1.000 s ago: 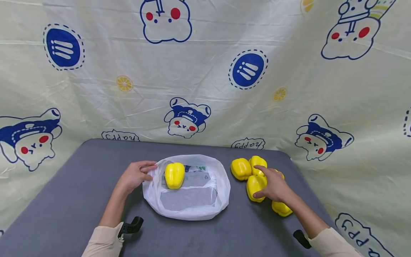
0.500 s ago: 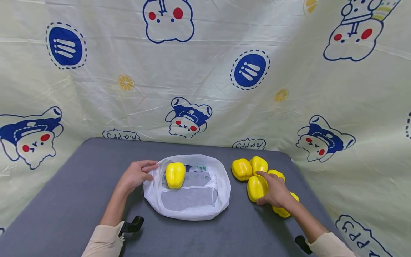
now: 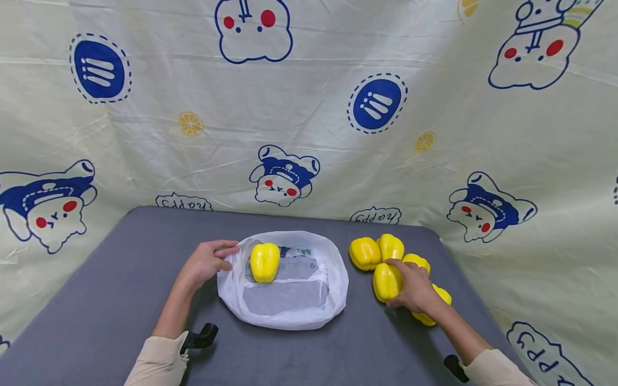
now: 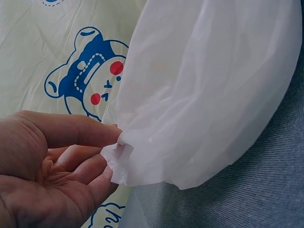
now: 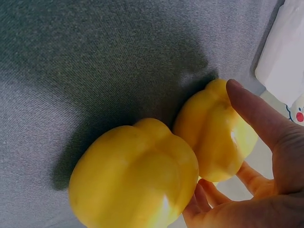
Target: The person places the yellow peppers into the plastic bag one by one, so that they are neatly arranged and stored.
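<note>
A white plastic bag (image 3: 299, 320) lies with its mouth spread wide, and one yellow bell pepper (image 3: 264, 262) is inside at the left. My left hand (image 3: 205, 262) pinches the bag's left rim; the left wrist view shows the thin film (image 4: 190, 118) caught at the fingertips. To the bag's right, my right hand (image 3: 415, 287) grips another yellow bell pepper (image 3: 387, 282). In the right wrist view, the thumb lies on one side of that pepper (image 5: 213, 128) and fingers reach around its other side. It still rests on the table.
More yellow peppers surround the right hand: two behind it (image 3: 365, 253), one (image 3: 417, 261) beyond the knuckles, and others partly hidden under the wrist (image 3: 443, 295). The grey table (image 3: 299, 356) ends at a cartoon-printed curtain (image 3: 328, 177).
My right hand has come slightly nearer the table's front edge and closed around the pepper beneath it. The left hand and the bag hold their places.
</note>
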A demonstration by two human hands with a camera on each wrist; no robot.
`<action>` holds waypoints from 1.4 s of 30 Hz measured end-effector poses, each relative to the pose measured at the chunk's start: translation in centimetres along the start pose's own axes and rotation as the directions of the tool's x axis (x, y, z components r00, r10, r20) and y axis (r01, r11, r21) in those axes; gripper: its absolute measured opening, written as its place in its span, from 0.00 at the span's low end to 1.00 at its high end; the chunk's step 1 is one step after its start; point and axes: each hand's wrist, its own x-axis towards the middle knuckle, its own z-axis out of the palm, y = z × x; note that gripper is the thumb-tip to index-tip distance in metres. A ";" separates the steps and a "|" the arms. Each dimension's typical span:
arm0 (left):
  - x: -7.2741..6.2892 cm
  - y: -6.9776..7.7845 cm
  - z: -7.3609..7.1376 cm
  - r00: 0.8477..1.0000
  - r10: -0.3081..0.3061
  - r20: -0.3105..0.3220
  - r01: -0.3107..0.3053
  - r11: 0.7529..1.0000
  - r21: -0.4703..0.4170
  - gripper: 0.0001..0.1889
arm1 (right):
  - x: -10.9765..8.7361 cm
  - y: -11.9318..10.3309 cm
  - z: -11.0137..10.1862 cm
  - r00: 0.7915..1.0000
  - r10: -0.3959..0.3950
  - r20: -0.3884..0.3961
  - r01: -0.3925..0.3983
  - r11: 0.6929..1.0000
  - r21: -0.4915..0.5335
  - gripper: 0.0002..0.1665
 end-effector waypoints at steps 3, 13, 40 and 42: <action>0.0 0.0 0.0 1.000 -0.004 0.002 0.004 1.000 -0.005 0.29 | 0.1 0.1 0.1 1.000 0.007 -0.002 -0.007 1.000 -0.004 0.57; -0.1 -0.1 0.1 1.000 -0.017 -0.001 0.017 1.000 -0.011 0.29 | 0.0 0.2 0.4 1.000 -0.007 -0.018 0.007 1.000 0.002 0.56; 0.0 0.0 0.0 1.000 -0.011 -0.007 0.011 1.000 0.002 0.29 | 0.3 -1.2 -1.3 1.000 -0.017 -0.015 0.017 1.000 0.014 0.55; 0.0 0.0 0.0 1.000 -0.009 -0.009 0.009 1.000 0.001 0.29 | 0.5 -1.7 -1.5 1.000 -0.014 -0.010 0.014 1.000 0.017 0.56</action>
